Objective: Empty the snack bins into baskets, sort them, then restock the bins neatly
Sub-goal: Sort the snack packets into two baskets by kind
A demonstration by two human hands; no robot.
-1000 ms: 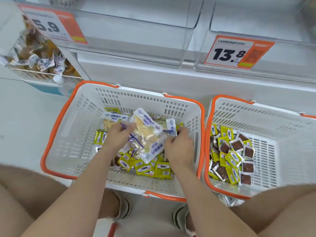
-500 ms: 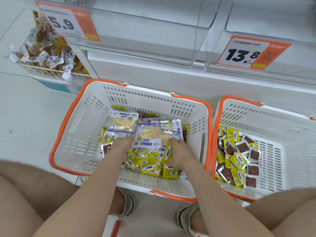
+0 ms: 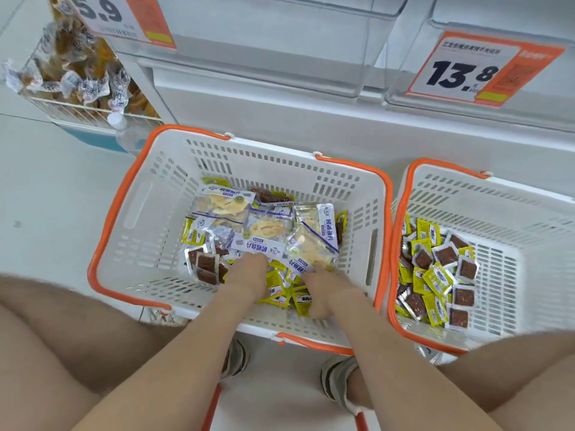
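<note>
The left white basket with orange rim holds several clear blue-printed packets of pale fish slices lying on small yellow packets and brown square packets. My left hand and my right hand are both inside this basket, close together, fingers tucked under the near edge of the clear packets and hidden. The right basket holds a heap of yellow and brown square packets.
Two clear plastic shelf bins stand above the baskets, one with a 5.9 price tag, one with a 13.8 tag. A wire rack of wrapped snacks is at the far left. My knees and sandalled feet flank the baskets.
The clear packets, lifted between both hands a second ago, now lie on the pile. Both hands have sunk lower with fingers under the packets. The camera has moved closer.
</note>
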